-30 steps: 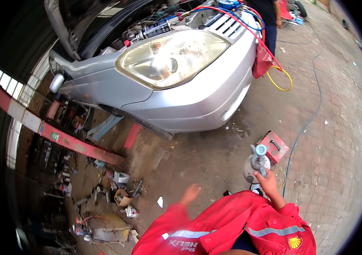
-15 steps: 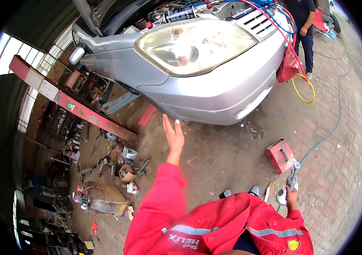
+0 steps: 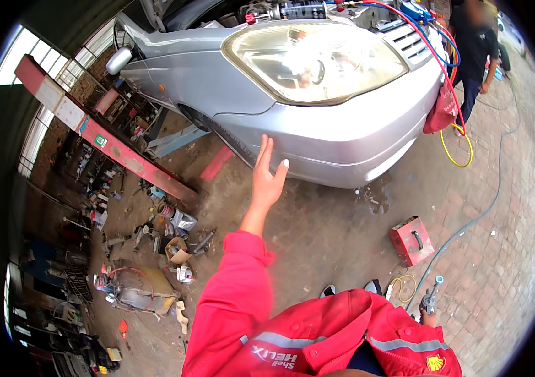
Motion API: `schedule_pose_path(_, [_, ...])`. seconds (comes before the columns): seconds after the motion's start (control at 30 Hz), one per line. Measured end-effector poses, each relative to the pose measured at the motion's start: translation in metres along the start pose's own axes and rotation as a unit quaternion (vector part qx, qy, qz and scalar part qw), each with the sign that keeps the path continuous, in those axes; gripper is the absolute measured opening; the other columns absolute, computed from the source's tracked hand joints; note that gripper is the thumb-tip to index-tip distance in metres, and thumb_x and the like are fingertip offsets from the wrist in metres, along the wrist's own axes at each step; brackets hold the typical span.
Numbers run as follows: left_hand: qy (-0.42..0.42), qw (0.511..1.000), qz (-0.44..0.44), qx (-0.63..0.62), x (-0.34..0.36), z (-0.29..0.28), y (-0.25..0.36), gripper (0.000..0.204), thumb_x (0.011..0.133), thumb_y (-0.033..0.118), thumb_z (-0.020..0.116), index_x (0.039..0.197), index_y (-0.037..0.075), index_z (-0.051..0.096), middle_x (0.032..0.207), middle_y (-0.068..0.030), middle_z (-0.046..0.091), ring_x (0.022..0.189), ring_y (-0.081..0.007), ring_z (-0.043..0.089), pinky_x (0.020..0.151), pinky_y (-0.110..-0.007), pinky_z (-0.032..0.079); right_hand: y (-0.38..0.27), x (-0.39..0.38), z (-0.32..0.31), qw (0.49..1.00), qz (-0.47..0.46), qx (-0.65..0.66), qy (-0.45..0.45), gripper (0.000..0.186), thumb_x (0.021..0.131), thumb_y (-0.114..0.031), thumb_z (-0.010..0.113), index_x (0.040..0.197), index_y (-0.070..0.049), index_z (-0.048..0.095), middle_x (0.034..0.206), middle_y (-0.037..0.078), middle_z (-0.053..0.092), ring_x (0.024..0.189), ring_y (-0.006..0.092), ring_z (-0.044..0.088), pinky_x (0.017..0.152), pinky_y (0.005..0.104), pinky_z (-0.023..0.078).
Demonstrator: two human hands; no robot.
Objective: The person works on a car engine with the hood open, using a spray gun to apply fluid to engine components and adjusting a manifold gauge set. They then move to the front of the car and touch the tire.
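**A car repair workshop**

A silver car (image 3: 318,94) is sitting with its bonnet open, coloured hoses (image 3: 449,75) are trailing from the engine bay, a red lift arm (image 3: 110,144) is stretching across, and parts (image 3: 173,232) are lying scattered over the dirty floor (image 3: 330,232).

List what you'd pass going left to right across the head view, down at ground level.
Red lift arm → pile of scrap parts → left hand, raised open toward the silver bumper → red toolbox → right hand gripping a metal tool → green hose.
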State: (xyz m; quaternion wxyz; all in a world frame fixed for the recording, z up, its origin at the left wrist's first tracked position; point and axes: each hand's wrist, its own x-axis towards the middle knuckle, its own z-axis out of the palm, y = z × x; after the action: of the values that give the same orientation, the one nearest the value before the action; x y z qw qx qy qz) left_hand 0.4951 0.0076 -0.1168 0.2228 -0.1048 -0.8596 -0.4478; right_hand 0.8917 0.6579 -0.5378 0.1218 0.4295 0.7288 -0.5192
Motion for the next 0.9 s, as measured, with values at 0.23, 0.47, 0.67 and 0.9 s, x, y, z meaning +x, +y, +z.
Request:
schedule_pose_path(0.23, [-0.038,0.995,0.054,0.071,0.0,-0.025,-0.005,0.076,0.095,0.018,0.071,0.161,-0.003,0.039,0.175,-0.0242,0.021,0.16,-0.0381,0.029,0.127,-0.043,0.03,-0.065,-0.024,0.053,0.99,-0.064,-0.093,-0.08,0.026,0.094,-0.025,0.077,0.095,0.0,0.07,0.069,0.005,0.065,0.057,0.0164,0.062,0.054,0.0361,0.05])
schedule_pose_path(0.47, [0.073,0.969,0.103,0.213,0.069,-0.076,-0.056,0.081,0.1,0.027,0.065,0.163,-0.007,0.029,0.173,-0.0284,0.021,0.16,-0.0412,0.026,0.13,-0.045,0.024,-0.09,-0.049,0.083,0.986,-0.13,-0.005,-0.104,0.022,0.093,-0.02,0.079,0.096,0.0,0.069,0.075,0.004,0.065,0.063,0.0144,0.061,0.059,0.0329,0.053])
schedule_pose_path(0.67, [0.137,0.967,-0.016,0.215,0.117,-0.119,-0.124,0.077,0.107,0.034,0.054,0.166,-0.006,0.023,0.173,-0.0309,0.017,0.163,-0.0399,0.017,0.132,-0.043,0.016,-0.062,-0.072,0.094,0.989,-0.114,-0.012,-0.089,0.02,0.093,-0.017,0.077,0.093,0.001,0.069,0.069,0.005,0.065,0.059,0.0153,0.063,0.056,0.0326,0.052])
schedule_pose_path(0.9, [0.144,0.965,-0.007,0.219,0.106,-0.101,-0.113,0.076,0.103,0.036,0.06,0.169,0.012,0.029,0.174,-0.0307,0.014,0.161,-0.0473,0.016,0.13,-0.054,0.016,0.011,-0.112,0.079,0.968,-0.127,-0.215,0.03,0.038,0.083,-0.036,0.083,0.093,0.001,0.077,0.077,0.015,0.075,0.072,0.0268,0.074,0.069,0.0439,0.057])
